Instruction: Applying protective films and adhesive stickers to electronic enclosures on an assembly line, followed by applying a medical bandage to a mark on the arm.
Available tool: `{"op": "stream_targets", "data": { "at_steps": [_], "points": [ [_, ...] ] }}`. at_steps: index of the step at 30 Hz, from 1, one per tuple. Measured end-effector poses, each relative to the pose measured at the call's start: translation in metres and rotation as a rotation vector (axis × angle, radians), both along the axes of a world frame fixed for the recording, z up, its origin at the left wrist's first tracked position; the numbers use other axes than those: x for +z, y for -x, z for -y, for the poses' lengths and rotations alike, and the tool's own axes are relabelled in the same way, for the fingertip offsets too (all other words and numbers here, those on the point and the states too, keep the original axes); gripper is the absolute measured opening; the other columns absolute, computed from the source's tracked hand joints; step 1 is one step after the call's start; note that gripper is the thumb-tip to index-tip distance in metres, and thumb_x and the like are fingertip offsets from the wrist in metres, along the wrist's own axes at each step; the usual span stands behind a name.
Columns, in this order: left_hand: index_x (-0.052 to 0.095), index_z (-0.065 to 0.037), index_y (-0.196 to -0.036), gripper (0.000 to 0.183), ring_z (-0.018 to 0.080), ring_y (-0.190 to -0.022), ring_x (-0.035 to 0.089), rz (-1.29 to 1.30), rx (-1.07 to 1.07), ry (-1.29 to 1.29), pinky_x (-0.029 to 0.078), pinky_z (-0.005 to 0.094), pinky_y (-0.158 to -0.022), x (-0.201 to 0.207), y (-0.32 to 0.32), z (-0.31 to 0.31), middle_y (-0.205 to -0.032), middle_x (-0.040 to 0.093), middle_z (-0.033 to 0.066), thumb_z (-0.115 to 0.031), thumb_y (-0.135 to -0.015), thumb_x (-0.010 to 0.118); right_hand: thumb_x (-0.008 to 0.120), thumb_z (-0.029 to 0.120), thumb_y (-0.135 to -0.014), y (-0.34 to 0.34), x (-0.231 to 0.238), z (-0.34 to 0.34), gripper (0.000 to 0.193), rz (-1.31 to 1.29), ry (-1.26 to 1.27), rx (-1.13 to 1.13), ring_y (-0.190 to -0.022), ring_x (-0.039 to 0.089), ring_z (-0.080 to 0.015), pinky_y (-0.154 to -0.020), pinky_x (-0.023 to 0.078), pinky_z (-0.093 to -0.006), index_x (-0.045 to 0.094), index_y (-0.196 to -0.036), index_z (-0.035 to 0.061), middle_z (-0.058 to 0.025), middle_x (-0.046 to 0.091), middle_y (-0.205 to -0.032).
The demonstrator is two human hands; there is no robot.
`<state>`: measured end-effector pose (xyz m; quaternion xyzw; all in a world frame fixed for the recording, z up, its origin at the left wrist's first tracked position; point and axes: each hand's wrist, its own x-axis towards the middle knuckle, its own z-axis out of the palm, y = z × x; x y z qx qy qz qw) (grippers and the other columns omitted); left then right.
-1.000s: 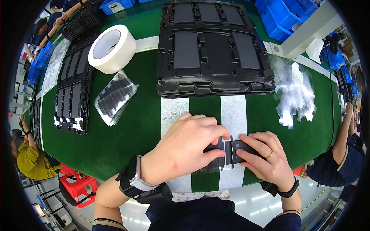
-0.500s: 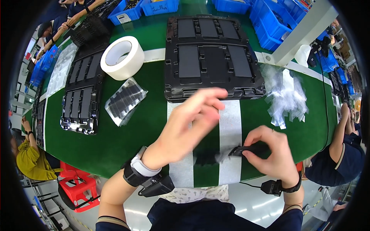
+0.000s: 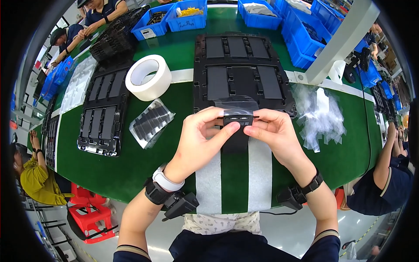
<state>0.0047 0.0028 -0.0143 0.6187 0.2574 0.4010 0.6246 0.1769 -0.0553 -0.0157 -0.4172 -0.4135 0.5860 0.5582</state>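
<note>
Both my hands hold a flat black piece (image 3: 235, 129) above the front edge of a black tray. My left hand (image 3: 195, 139) pinches its left end between thumb and fingers. On the right end, my right hand (image 3: 279, 134) has a matching pinch. A clear film (image 3: 239, 104) sticks out from the piece's far edge. Below the piece hangs a dark part over the table; whether it is joined on cannot be told. The black tray (image 3: 242, 83) beyond my hands carries several flat dark grey pieces in its recesses.
A white tape roll (image 3: 160, 83) stands left of the tray, near clear sheets with black strips (image 3: 152, 123). Another black tray (image 3: 99, 139) lies farther left. Loose clear films (image 3: 323, 118) are heaped at right, before a grey post (image 3: 342, 46). Blue bins (image 3: 187, 22) line the back.
My left hand has come down to grip the black piece's left end. My right hand has carried the piece leftward and away from me, to the middle. The view has tilted slightly.
</note>
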Motion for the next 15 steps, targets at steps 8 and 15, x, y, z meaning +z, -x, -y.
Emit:
{"op": "stream_targets", "data": {
  "at_steps": [8, 15],
  "points": [
    [0.061, 0.002, -0.094, 0.016, 0.0127, -0.084, 0.062, 0.01, 0.075, -0.014, 0.052, 0.0231, -0.069, -0.0019, 0.0002, 0.0024, -0.092, 0.063, 0.0061, 0.001, -0.079, 0.064, 0.062, -0.004, -0.079, 0.0009, -0.0012, 0.0064, 0.022, 0.064, -0.045, -0.12, -0.087, 0.061, -0.0144, -0.081, 0.049, -0.0258, 0.062, -0.101, -0.0026, -0.0087, 0.063, -0.095],
    [0.061, 0.003, -0.094, 0.016, 0.0126, -0.083, 0.063, 0.064, 0.105, 0.013, 0.052, 0.0232, -0.069, 0.0042, 0.0014, 0.0057, -0.092, 0.063, 0.007, 0.003, -0.078, 0.064, 0.063, 0.0, -0.08, 0.0054, 0.0026, 0.0106, 0.022, 0.696, -0.502, -0.249, -0.083, 0.061, -0.0146, -0.077, 0.049, -0.0256, 0.064, -0.101, -0.0007, -0.0101, 0.065, -0.092]
  ]
}}
